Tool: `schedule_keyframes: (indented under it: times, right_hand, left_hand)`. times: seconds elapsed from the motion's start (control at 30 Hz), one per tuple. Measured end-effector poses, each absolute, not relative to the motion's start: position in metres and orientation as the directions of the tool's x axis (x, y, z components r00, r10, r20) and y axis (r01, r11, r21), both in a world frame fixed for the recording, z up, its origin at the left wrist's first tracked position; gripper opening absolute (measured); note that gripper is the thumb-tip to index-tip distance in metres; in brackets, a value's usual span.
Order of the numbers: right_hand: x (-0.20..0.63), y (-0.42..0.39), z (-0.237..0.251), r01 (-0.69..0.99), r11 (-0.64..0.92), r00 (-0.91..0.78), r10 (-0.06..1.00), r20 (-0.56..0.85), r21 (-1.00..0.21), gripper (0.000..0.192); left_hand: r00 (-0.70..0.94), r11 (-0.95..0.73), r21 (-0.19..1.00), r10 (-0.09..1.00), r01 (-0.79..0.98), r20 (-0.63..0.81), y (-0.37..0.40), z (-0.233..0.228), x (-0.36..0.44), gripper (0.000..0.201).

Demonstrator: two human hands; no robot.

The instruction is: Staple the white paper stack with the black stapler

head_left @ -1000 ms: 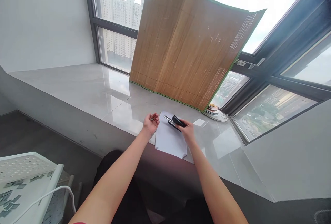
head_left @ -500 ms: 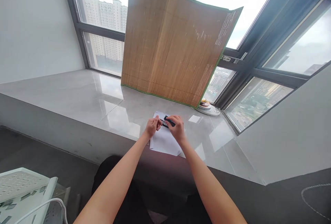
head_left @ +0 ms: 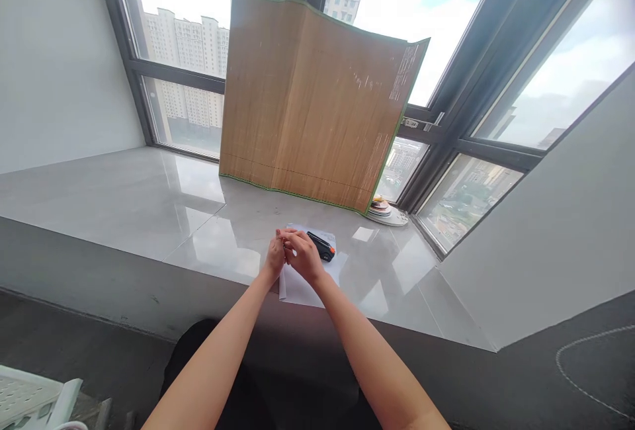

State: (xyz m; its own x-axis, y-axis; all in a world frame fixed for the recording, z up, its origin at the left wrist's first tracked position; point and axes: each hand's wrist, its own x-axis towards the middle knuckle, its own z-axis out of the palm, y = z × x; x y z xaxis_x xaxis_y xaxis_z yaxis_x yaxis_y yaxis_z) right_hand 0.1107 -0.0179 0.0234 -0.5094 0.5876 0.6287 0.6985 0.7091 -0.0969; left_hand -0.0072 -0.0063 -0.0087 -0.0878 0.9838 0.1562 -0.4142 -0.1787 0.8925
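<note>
A black stapler (head_left: 323, 249) with an orange-red spot at its near end lies on the white paper (head_left: 301, 290), just right of my hands. My left hand (head_left: 274, 255) is closed, its thumb and fingers pressed together left of the paper's middle. Against it, my right hand (head_left: 304, 257) pinches with its fingertips, which meet those of the left. Whatever small thing is between the fingertips is too hidden to make out. Neither hand is on the stapler. The paper lies at the front edge of the glossy grey ledge (head_left: 198, 245).
Behind the ledge's middle, a bamboo mat (head_left: 317, 99) with green edging leans against the windows. Several stacked round plates or lids (head_left: 387, 213) sit at its lower right corner. A white perforated chair or rack (head_left: 30, 395) stands at the lower left.
My right hand has let go of the stapler and moved left to meet my left hand. The stapler now rests on the paper. The camera view has shifted slightly.
</note>
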Motion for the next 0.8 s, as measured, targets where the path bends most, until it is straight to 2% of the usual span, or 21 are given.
schedule_keyframes:
  times: [0.1, 0.17, 0.3, 0.37, 0.47, 0.6, 0.67, 0.8]
  right_hand:
    - [0.117, -0.016, 0.021, 0.716, 0.685, -0.437, 0.592, 0.677, -0.137, 0.024]
    - [0.127, -0.013, 0.022, 0.735, 0.654, -0.362, 0.602, 0.712, -0.179, 0.017]
    - [0.177, 0.007, 0.022, 0.773, 0.558, -0.137, 0.612, 0.779, -0.302, 0.01]
    - [0.217, 0.021, 0.014, 0.736, 0.522, 0.007, 0.63, 0.777, -0.43, 0.013]
    - [0.281, 0.04, -0.003, 0.787, 0.354, 0.101, 0.734, 0.671, -0.505, 0.013]
    - [0.341, 0.062, -0.012, 0.896, -0.064, 0.266, 0.87, 0.414, -0.44, 0.013]
    - [0.355, 0.075, -0.008, 0.898, -0.135, 0.297, 0.889, 0.349, -0.42, 0.017]
    - [0.358, 0.106, 0.0, 0.886, -0.145, 0.304, 0.899, 0.314, -0.44, 0.02]
  left_hand:
    - [-0.014, -0.191, 0.925, 0.98, -0.328, 0.197, -0.007, -0.011, -0.008, 0.078]
    - [-0.051, -0.193, 0.92, 0.981, -0.342, 0.187, -0.006, -0.012, -0.008, 0.077]
    - [-0.205, -0.219, 0.906, 0.967, -0.362, 0.152, 0.001, -0.015, -0.008, 0.059]
    - [-0.216, -0.212, 0.915, 0.966, -0.342, 0.143, 0.006, -0.018, -0.006, 0.051]
    - [-0.175, -0.202, 0.935, 0.972, -0.29, 0.156, 0.011, -0.021, -0.003, 0.042]
    - [-0.144, -0.202, 0.947, 0.975, -0.249, 0.17, 0.011, -0.021, -0.001, 0.035]
    - [-0.136, -0.184, 0.952, 0.979, -0.246, 0.155, 0.01, -0.021, -0.002, 0.035]
    - [-0.109, -0.168, 0.966, 0.983, -0.197, 0.148, 0.01, -0.019, -0.002, 0.038]
